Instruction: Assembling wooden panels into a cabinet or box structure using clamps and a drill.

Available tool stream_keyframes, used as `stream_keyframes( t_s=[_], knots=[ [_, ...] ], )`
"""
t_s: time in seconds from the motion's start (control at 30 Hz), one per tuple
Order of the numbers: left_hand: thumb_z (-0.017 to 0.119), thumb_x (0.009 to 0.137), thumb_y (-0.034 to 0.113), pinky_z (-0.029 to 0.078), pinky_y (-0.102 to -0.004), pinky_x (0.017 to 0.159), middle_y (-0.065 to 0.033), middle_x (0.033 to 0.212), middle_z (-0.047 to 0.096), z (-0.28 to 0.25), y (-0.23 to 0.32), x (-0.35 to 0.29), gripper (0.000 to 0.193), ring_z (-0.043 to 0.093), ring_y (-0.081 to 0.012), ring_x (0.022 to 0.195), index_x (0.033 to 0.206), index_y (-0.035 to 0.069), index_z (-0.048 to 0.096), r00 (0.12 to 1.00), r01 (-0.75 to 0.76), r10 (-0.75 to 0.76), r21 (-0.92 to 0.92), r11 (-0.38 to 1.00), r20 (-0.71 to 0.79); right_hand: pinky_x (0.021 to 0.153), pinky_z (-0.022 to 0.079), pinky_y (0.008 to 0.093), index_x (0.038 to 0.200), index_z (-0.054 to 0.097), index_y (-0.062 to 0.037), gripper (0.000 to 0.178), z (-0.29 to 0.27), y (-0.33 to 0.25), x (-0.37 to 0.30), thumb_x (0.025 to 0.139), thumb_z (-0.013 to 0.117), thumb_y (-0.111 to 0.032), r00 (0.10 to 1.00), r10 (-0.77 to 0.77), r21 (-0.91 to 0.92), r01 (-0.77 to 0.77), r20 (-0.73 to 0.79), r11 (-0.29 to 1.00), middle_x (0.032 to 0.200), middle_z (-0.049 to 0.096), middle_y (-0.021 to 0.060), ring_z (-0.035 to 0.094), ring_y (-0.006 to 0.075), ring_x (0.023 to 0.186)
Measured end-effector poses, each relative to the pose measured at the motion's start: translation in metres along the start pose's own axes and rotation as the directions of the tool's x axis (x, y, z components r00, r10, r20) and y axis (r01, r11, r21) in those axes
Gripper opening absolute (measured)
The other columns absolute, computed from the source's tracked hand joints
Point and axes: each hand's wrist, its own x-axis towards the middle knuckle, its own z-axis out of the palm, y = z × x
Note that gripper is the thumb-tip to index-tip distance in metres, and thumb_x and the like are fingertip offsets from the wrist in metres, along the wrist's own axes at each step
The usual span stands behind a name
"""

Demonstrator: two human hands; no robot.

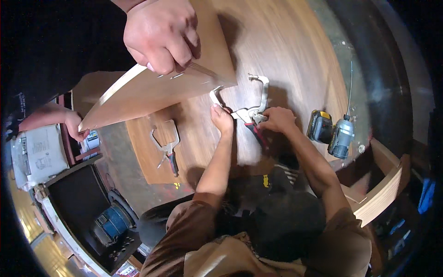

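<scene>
A silver locking C-clamp (pixel 265 94) with red and black handles is held above the wooden board, its jaws spread apart. My left hand (pixel 222 119) is closed round one of its jaw arms. Around the body near the handles, my right hand (pixel 279 121) is closed too. Beyond my left hand, another person holds up a wooden panel (pixel 161 94), tilted, its near corner close to the clamp. One hand of that person (pixel 161 37) grips the panel's upper edge. Their other hand (pixel 76 124) holds its far left end.
A second C-clamp (pixel 166 148) lies on the large wooden board (pixel 295 51) to my left. At the right stand a power tool (pixel 341 136) with a long bit and a black and yellow battery (pixel 319 125). A blue motor (pixel 112 224) sits at the lower left; a wooden frame (pixel 380 194) is at the right.
</scene>
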Motion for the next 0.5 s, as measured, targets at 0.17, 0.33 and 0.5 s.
stream_keyframes(
  t_s=[0.17, 0.33, 0.5],
  knots=[
    [0.036, 0.112, 0.032, 0.045, -0.0369, 0.062, -0.0055, 0.069, 0.057, -0.003, 0.002, -0.001, 0.041, 0.055, -0.0196, 0.062, 0.089, 0.004, 0.056, 0.999, -0.011, 0.013, 0.048, 0.999, -0.029, 0.090, 0.057, 0.0474, 0.116, 0.078, -0.0286, 0.059, 0.010, -0.005, -0.007, 0.068, 0.081, -0.064, 0.998, 0.029, 0.012, -0.028, -0.062, 1.000, 0.110, 0.077, 0.0096, 0.073, 0.0330, 0.102],
    [0.036, 0.111, 0.032, 0.046, -0.0370, 0.063, -0.0050, 0.071, 0.059, -0.017, 0.001, 0.010, 0.041, 0.055, -0.0191, 0.064, 0.090, 0.003, 0.056, 0.999, 0.036, -0.035, 0.007, 0.999, -0.034, 0.086, 0.058, 0.0473, 0.110, 0.079, -0.0252, 0.055, -0.011, -0.015, -0.003, 0.068, 0.081, -0.060, 0.999, -0.043, -0.011, 0.043, 0.002, 0.999, 0.104, 0.077, 0.0092, 0.074, 0.0321, 0.099],
    [0.038, 0.109, 0.030, 0.046, -0.0473, 0.082, -0.0225, 0.089, 0.065, -0.037, -0.013, -0.016, 0.042, 0.058, -0.0405, 0.083, 0.099, -0.004, 0.060, 0.992, 0.045, -0.008, 0.286, 0.957, -0.127, 0.084, 0.058, 0.0468, 0.106, 0.079, -0.0236, 0.051, 0.012, -0.015, 0.003, 0.068, 0.082, -0.056, 0.997, -0.071, -0.028, 0.071, 0.015, 0.997, 0.104, 0.077, 0.0092, 0.074, 0.0321, 0.098]
  ],
)
